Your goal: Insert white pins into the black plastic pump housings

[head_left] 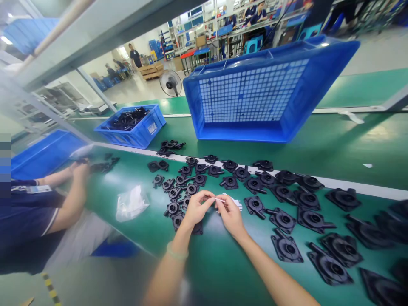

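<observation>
My left hand [197,207] and my right hand [230,213] meet above the green table [223,259], both pinching a thin white pin [219,199] between their fingertips. A small heap of white pins [235,202] lies just behind my right hand. Several black plastic housings [255,206] with round centres are laid out in rows around and beyond my hands, larger-looking ones [330,265] to the right. One housing sits partly hidden under my left wrist.
A big blue mesh crate [264,93] lies tipped on the conveyor belt behind. A smaller blue bin [132,125] holds black parts. A crumpled clear bag [130,204] lies to the left. A co-worker's arms [68,193] reach onto the table at far left.
</observation>
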The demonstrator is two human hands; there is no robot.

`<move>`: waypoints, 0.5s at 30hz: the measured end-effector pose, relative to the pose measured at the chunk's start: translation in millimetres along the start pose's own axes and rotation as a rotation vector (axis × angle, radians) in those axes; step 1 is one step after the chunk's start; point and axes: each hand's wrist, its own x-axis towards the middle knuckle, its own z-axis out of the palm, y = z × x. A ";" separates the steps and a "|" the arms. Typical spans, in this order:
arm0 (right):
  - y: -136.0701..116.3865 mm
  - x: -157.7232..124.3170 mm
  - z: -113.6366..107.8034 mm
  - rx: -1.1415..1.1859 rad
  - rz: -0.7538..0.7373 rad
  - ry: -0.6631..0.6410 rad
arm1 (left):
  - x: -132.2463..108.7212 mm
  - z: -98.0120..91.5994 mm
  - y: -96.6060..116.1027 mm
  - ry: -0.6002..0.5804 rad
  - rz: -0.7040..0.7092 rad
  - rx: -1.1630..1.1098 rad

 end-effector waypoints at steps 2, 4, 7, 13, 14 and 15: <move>0.2 -0.5 -0.1 -0.004 0.004 -0.001 | 0.4 -0.4 0.7 0.016 -0.009 -0.007; 0.5 -0.9 -0.4 -0.009 0.008 -0.002 | 0.5 -1.0 1.8 0.030 -0.012 -0.004; 0.5 -1.2 -0.9 -0.015 0.002 -0.004 | 0.1 -1.7 3.1 0.028 -0.005 0.025; -0.8 -1.0 -1.9 -0.029 -0.020 0.016 | 0.0 -1.6 0.3 0.028 -0.003 0.026; -0.9 -0.9 -2.0 -0.032 -0.021 0.018 | 0.2 -1.5 -0.4 0.031 -0.004 0.020; -0.9 -0.9 -2.0 -0.035 -0.020 0.021 | 0.4 -1.5 -0.8 0.034 -0.004 0.017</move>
